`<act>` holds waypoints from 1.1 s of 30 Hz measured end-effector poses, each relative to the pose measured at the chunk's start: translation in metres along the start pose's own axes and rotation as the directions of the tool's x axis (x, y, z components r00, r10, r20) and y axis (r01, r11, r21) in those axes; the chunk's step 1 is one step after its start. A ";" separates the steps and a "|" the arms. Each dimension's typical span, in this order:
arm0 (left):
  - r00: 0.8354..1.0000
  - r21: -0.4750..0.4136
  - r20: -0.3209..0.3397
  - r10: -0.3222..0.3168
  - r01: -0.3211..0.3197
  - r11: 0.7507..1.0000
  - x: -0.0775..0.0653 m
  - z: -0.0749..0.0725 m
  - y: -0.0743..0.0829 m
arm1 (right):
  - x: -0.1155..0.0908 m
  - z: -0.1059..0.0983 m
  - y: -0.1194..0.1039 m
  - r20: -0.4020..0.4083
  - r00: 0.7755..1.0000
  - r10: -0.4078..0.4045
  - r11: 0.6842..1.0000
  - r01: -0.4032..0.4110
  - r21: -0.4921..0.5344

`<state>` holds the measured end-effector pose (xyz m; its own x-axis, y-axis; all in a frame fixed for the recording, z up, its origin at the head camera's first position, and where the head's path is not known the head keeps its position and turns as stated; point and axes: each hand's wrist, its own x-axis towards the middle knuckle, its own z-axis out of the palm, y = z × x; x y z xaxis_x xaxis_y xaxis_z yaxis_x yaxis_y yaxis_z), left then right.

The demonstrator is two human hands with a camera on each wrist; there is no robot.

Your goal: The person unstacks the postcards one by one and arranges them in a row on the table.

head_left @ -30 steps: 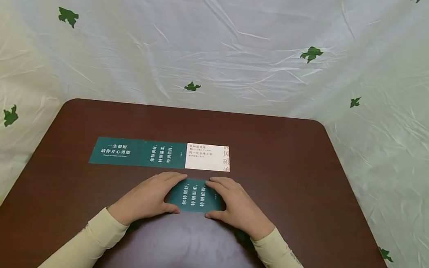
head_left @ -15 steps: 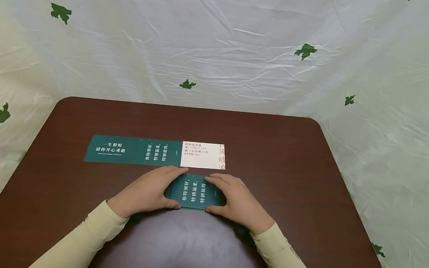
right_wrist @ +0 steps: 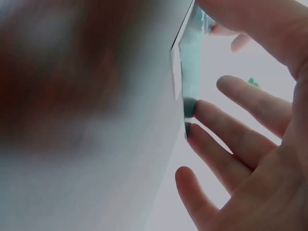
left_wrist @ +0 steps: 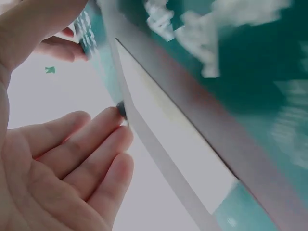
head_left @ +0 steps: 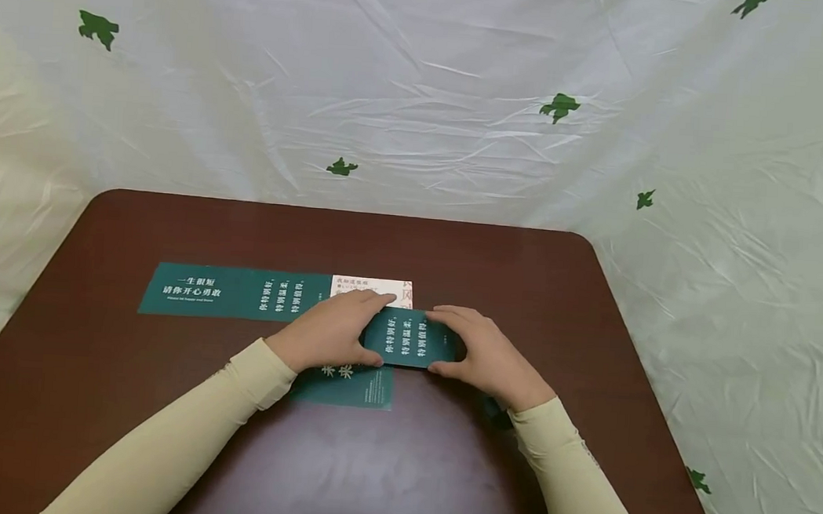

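Both hands hold a green card (head_left: 410, 338) with white lettering over the table's near middle. My left hand (head_left: 332, 327) pinches its left end, thumb at the near edge and fingers at the far edge. At the right end, my right hand (head_left: 496, 355) grips it the same way. Below and left of it, another green card (head_left: 347, 391) lies on the table, partly covered by the left hand and the held card. In the right wrist view, the held card (right_wrist: 191, 77) appears edge-on, fingertips against its far edge.
A row on the brown table (head_left: 510, 271) beyond the hands has a green card (head_left: 196, 307), a second green card (head_left: 281, 312) and a white card (head_left: 353, 282), which the left hand partly covers. White sheeting (head_left: 425, 148) with green patches surrounds the table.
Both hands have moved right and away from the body with the green card, which has come off the other green card now showing beneath. The head view has shifted slightly.
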<state>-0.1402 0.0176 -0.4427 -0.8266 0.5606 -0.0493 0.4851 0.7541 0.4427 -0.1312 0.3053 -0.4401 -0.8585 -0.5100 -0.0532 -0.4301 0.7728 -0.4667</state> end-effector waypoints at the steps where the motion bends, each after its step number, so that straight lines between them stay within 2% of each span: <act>1: 1.000 0.002 0.000 0.003 -0.003 1.000 0.007 0.000 0.001 | 0.001 -0.003 0.005 0.006 1.000 0.016 1.000 -0.016 0.012; 5: 1.000 0.006 0.001 0.005 -0.005 1.000 0.035 0.001 0.007 | 0.007 -0.014 0.026 0.015 0.999 0.052 0.997 -0.052 0.051; 9: 1.000 0.024 0.017 0.005 -0.005 1.000 0.061 0.001 0.014 | 0.012 -0.027 0.048 0.008 0.999 0.049 0.995 -0.049 0.087; 14: 1.000 0.016 0.017 0.001 -0.001 1.000 0.080 0.000 0.021 | 0.018 -0.036 0.069 0.021 0.997 0.070 0.992 -0.072 0.105; 19: 0.999 -0.011 0.030 -0.011 0.012 1.000 0.090 0.003 0.021 | 0.022 -0.037 0.079 0.056 0.992 0.110 0.986 -0.116 0.119; 26: 0.999 0.013 0.045 -0.017 0.017 1.000 0.097 0.011 0.019 | 0.025 -0.035 0.086 0.089 0.987 0.130 0.982 -0.141 0.126; 33: 0.997 0.007 0.067 -0.027 0.027 1.000 0.098 0.013 0.017 | 0.027 -0.036 0.088 0.094 0.986 0.134 0.981 -0.146 0.131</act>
<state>-0.2094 0.0902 -0.4519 -0.8184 0.5617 -0.1213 0.4650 0.7714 0.4345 -0.2021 0.3735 -0.4513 -0.8786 -0.4346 -0.1979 -0.2597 0.7827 -0.5657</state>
